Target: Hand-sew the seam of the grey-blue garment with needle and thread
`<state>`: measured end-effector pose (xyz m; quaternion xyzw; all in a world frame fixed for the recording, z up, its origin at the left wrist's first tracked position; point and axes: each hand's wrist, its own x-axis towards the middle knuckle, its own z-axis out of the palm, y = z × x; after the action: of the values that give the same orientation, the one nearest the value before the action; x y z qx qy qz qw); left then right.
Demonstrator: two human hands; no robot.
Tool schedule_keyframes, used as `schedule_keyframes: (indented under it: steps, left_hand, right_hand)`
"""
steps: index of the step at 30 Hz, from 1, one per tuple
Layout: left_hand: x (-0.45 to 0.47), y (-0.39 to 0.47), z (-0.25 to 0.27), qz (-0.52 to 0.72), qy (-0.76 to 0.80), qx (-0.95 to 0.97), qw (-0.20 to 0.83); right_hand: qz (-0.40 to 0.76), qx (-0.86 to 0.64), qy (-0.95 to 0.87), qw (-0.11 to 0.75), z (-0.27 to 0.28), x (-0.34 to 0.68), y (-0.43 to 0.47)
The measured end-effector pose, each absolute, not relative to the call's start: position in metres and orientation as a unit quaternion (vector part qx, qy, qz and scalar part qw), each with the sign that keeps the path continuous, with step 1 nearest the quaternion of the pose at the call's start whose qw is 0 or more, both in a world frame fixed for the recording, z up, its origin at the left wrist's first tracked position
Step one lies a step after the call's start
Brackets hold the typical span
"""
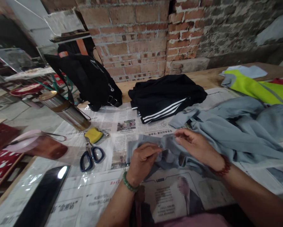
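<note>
A grey garment (170, 151) lies bunched on the newspaper in front of me. My left hand (142, 160), with a green bracelet at its wrist, is closed over it, thumb and fingers pinched together at its folds. Just to the right, my right hand (195, 145), wearing a red beaded bracelet, hovers at the garment's far edge. Its fingers are loosely curved and apart from the thumb, with nothing visible between them. More grey clothing (236, 126) is heaped beyond and to the right of my right hand.
Scissors (90, 157) lie left beside a yellow object (93, 135). A metal flask (66, 110), a pink-lidded cup (44, 145) and a dark phone (42, 195) sit farther left. Behind are a black bag (89, 78), folded black striped clothing (167, 94) and a fluorescent-yellow garment (252, 86).
</note>
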<state>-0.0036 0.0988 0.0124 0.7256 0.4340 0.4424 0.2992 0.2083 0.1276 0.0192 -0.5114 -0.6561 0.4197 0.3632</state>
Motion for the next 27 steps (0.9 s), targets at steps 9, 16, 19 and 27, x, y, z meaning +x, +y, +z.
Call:
schedule_keyframes:
  steps: [9, 16, 19, 27]
  left_hand:
    - [-0.004, 0.098, 0.013, 0.454, 0.413, 0.726, 0.312]
    - [-0.005, 0.098, 0.014, 0.469, 0.418, 0.698, 0.343]
    - [-0.005, 0.099, 0.013, 0.475, 0.419, 0.694, 0.343]
    - [-0.006, 0.1, 0.013, 0.476, 0.389, 0.721, 0.319]
  right_hand:
    - [0.668, -0.385, -0.565, 0.293, 0.009, 0.183, 0.127]
    - [0.678, -0.38, -0.497, 0.387, 0.014, 0.196, 0.121]
    - [0.685, -0.354, -0.493, 0.402, 0.016, 0.203, 0.115]
    - [0.594, -0.405, -0.609, 0.334, 0.008, 0.188, 0.114]
